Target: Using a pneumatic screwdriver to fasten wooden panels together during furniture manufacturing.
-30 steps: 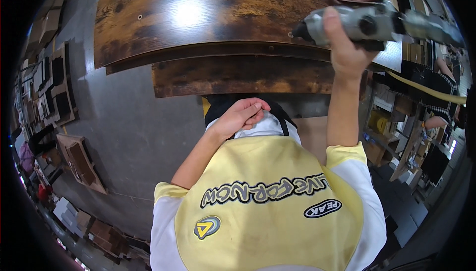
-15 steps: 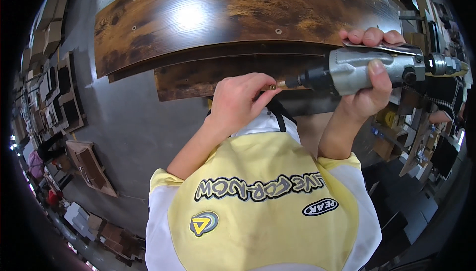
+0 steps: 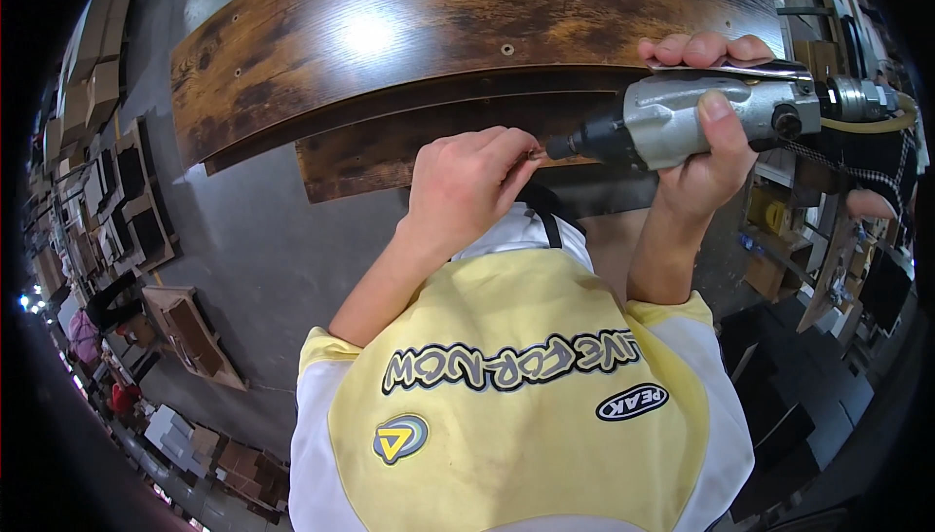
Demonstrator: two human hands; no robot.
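Observation:
In my right hand (image 3: 719,147) is a silver air screwdriver (image 3: 682,115) with a black nose. My fingers wrap over its lever and my thumb lies along its body. The nose points left. At its tip the fingertips of my left hand (image 3: 469,182) pinch a small brass-coloured fastener (image 3: 536,153); its exact kind is too small to tell. Just beyond both hands lies a dark wood-grain board (image 3: 429,21) with several small fittings or holes in its face. Lower boards (image 3: 341,154) of the same look show beneath its near edge.
A yellowish hose (image 3: 881,124) runs from the tool's rear to the right. At the far right stands another person (image 3: 872,167), partly seen. Shelves and cartons (image 3: 769,264) fill the right side. Grey floor (image 3: 282,250) lies left of me, with a framed panel (image 3: 195,337) and stacked boxes farther off.
Both hands and the screwdriver have shifted slightly up and left. My left fingertips have closed in over the fastener at the tip. The board appears slightly shifted left and up in view.

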